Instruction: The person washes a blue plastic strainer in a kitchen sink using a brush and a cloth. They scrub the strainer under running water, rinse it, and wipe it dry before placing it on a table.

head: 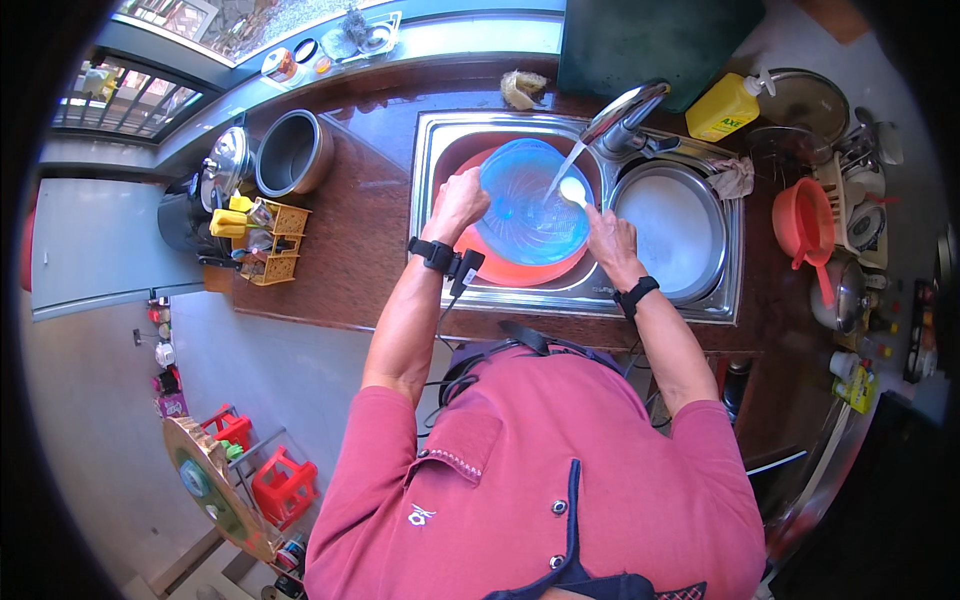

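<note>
My left hand (459, 201) grips the left rim of a translucent blue plastic bowl (517, 225). The bowl is over an orange-red plastic basin (502, 274) in the left compartment of a steel double sink (435, 300). In my right hand (613, 241) is a white spoon (573, 190), its head over the right side of the bowl. Water from the chrome faucet (634, 109) runs into the bowl, just left of the spoon. A round metal pan (667, 232) with whitish, cloudy contents fills the right compartment.
A grey inner pot (292, 154) and a yellow caddy (281, 266) stand left on the brown counter (352, 262). Behind the sink are a loofah piece (523, 88), a dark green board (645, 45) and a yellow soap bottle (722, 109). A red strainer (804, 221) is at right.
</note>
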{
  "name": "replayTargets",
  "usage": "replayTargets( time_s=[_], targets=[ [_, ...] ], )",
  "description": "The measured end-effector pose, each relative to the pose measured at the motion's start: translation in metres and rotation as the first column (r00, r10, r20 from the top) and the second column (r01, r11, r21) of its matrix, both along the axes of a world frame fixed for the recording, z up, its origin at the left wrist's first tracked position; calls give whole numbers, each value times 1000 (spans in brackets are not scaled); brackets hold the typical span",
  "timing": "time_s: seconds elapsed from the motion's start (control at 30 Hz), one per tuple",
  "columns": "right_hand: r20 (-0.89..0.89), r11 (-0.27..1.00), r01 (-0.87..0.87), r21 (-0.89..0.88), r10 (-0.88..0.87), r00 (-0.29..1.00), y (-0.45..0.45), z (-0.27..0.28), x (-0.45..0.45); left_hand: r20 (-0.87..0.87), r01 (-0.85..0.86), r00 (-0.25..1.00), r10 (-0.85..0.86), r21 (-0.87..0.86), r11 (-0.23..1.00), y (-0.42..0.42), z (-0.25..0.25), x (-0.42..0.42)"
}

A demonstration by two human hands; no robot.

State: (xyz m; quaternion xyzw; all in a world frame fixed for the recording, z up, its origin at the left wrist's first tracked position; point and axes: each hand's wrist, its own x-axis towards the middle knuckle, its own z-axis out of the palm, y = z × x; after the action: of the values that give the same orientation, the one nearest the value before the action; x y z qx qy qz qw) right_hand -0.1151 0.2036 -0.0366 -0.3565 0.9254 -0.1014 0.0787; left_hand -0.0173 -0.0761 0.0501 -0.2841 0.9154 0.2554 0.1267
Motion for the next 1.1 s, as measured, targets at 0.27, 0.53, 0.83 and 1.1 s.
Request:
replayTargets(
  time_s=[0.27,0.53,0.83,1.1],
  targets=[
    [112,996,12,84,-21,994,-11,-29,1,-181,-37,983,40,17,999,15,-7,-9],
    [534,998,63,-1,-53,844,-25,-20,38,-405,-208,895,187,-9,978,49,-95,47],
    [157,993,-9,116,-10,988,-12,-26,6,-362,91,921,-142,-155,984,32,-43,7],
    [39,998,-5,65,2,999,2,-36,1,-369,269,837,-404,-365,891,23,-35,-1]
  ],
)
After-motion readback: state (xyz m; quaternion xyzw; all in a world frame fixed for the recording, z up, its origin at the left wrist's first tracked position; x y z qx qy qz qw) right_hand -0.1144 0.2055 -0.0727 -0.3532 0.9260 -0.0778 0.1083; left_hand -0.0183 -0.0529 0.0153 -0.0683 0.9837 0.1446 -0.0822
